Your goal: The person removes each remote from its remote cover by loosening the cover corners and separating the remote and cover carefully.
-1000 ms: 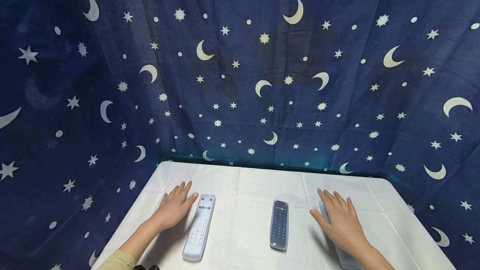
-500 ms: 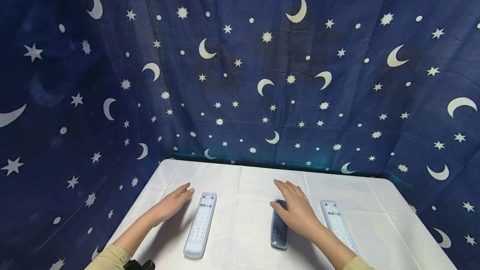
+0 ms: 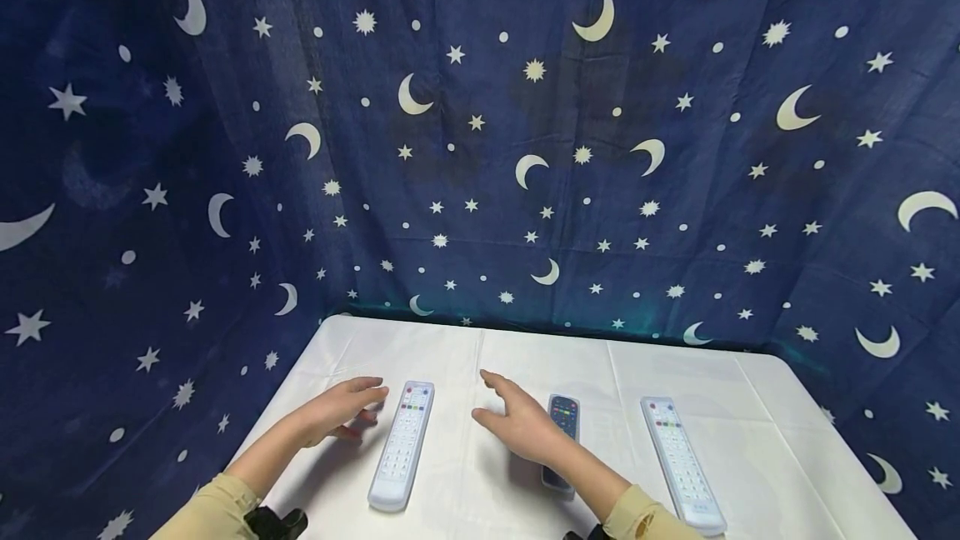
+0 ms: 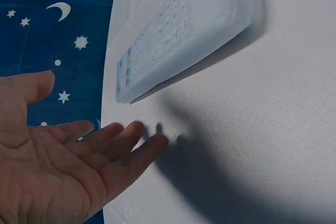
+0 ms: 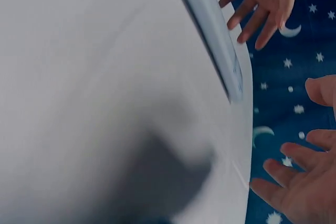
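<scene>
My left hand hovers at the left of a white remote control, its fingers loosely spread and holding nothing. In the left wrist view the white remote lies beyond the fingertips, with the hand's shadow on the cloth. My right hand is over the table between the white remote and a dark remote control, fingers relaxed and nothing in them. The right forearm covers part of the dark remote. At the right lies another white remote, apart from both hands.
A white cloth covers the table. Behind it and along the left and right hangs a dark blue curtain printed with moons and stars.
My right hand has swept left, from over the right white remote, past the dark one, to the middle. The right remote is uncovered. My left hand has turned thumb-up beside its remote.
</scene>
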A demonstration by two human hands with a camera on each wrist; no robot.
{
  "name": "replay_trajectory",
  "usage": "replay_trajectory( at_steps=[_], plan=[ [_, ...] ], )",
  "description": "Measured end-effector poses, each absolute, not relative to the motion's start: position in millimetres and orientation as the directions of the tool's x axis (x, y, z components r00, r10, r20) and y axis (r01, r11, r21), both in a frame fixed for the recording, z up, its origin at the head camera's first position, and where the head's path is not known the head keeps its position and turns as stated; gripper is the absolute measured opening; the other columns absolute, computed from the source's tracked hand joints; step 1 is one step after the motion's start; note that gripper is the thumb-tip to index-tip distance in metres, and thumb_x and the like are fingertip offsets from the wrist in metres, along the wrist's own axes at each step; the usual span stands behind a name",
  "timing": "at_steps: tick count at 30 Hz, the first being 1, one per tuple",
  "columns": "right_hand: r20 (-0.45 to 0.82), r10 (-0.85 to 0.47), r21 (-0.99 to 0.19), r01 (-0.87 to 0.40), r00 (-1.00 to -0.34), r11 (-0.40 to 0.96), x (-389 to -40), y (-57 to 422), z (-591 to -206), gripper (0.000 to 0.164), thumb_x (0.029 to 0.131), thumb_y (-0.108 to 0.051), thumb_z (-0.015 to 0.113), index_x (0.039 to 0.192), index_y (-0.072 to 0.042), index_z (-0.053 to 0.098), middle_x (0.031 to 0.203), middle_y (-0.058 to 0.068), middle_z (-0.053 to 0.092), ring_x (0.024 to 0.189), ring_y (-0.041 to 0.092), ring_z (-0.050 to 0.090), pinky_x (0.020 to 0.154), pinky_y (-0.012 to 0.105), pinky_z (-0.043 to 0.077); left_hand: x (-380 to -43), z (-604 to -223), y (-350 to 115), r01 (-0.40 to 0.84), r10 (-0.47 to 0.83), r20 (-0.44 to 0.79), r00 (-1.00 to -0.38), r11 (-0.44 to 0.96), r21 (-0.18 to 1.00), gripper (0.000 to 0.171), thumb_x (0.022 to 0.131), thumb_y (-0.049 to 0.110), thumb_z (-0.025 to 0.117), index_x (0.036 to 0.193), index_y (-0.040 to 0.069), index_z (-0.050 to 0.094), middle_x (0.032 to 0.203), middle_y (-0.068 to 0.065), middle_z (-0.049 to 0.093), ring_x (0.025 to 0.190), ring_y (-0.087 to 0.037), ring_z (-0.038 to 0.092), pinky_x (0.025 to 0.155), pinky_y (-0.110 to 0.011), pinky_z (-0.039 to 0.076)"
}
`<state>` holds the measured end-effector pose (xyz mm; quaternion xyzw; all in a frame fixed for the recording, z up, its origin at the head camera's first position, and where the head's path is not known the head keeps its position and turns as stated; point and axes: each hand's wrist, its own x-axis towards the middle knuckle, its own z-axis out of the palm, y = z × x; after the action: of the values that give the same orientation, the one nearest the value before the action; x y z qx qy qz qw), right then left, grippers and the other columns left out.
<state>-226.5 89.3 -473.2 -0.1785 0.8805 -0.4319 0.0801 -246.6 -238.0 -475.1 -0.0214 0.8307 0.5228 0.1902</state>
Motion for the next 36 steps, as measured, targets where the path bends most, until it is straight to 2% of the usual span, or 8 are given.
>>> replay_trajectory(
  at_steps=[4, 9, 13, 17, 27, 36],
  plan=[
    [-0.064, -0.412, -0.876, -0.146, -0.909, 0.459, -225, 68, -476, 0.070, 0.099, -0.040, 0.065, 0.155, -0.006, 0.041, 0.147, 0.019, 0.051, 0.133, 0.041, 0.050, 0.105, 0.060, 0.044, -243, -475, -236, -0.286, 0.202, -0.392, -0.898, 0.410, 0.866, 0.067, 0.102, 0.035, 0.061, 0.150, -0.006, 0.040, 0.127, -0.021, 0.063, 0.095, -0.029, 0.064, 0.074, -0.049, 0.059],
    [-0.186, -0.412, -0.960, 0.075, -0.892, 0.271, -226, 47, -480, 0.068, 0.096, -0.027, 0.072, 0.152, 0.000, 0.043, 0.134, 0.017, 0.060, 0.120, 0.037, 0.061, 0.092, 0.052, 0.055, -241, -475, -234, -0.331, 0.228, -0.441, -0.868, 0.397, 0.856, 0.063, 0.102, 0.026, 0.060, 0.150, -0.009, 0.038, 0.124, -0.020, 0.062, 0.089, -0.029, 0.064, 0.071, -0.047, 0.061],
    [-0.265, -0.406, -0.964, 0.237, -0.875, 0.119, -230, 37, -487, 0.068, 0.096, -0.017, 0.070, 0.151, 0.006, 0.039, 0.128, 0.019, 0.061, 0.113, 0.037, 0.065, 0.085, 0.050, 0.059, -241, -475, -233, -0.359, 0.239, -0.479, -0.845, 0.410, 0.838, 0.061, 0.100, 0.018, 0.061, 0.150, -0.008, 0.038, 0.121, -0.018, 0.063, 0.084, -0.027, 0.066, 0.069, -0.044, 0.062],
    [-0.328, -0.419, -0.939, 0.342, -0.847, 0.046, -234, 30, -497, 0.070, 0.095, -0.010, 0.068, 0.153, 0.008, 0.034, 0.126, 0.020, 0.060, 0.109, 0.039, 0.067, 0.082, 0.050, 0.060, -242, -477, -233, -0.386, 0.260, -0.504, -0.824, 0.393, 0.834, 0.062, 0.100, 0.016, 0.062, 0.150, -0.009, 0.037, 0.115, -0.017, 0.064, 0.082, -0.026, 0.069, 0.068, -0.044, 0.062],
    [-0.400, -0.464, -0.897, 0.442, -0.790, 0.021, -234, 14, -507, 0.070, 0.096, -0.004, 0.065, 0.153, 0.012, 0.029, 0.114, 0.024, 0.063, 0.097, 0.033, 0.072, 0.079, 0.045, 0.061, -244, -489, -233, -0.398, 0.301, -0.504, -0.810, 0.350, 0.848, 0.061, 0.096, 0.005, 0.064, 0.149, -0.010, 0.037, 0.103, -0.018, 0.063, 0.078, -0.022, 0.068, 0.069, -0.041, 0.062],
    [-0.395, -0.465, -0.895, 0.445, -0.792, 0.003, -235, 6, -512, 0.061, 0.096, -0.001, 0.061, 0.149, 0.015, 0.034, 0.110, 0.024, 0.065, 0.095, 0.032, 0.072, 0.081, 0.044, 0.060, -244, -502, -229, -0.335, 0.264, -0.446, -0.855, 0.376, 0.864, 0.054, 0.091, -0.003, 0.066, 0.141, -0.012, 0.048, 0.099, -0.017, 0.061, 0.078, -0.022, 0.065, 0.066, -0.036, 0.062]
  ],
)
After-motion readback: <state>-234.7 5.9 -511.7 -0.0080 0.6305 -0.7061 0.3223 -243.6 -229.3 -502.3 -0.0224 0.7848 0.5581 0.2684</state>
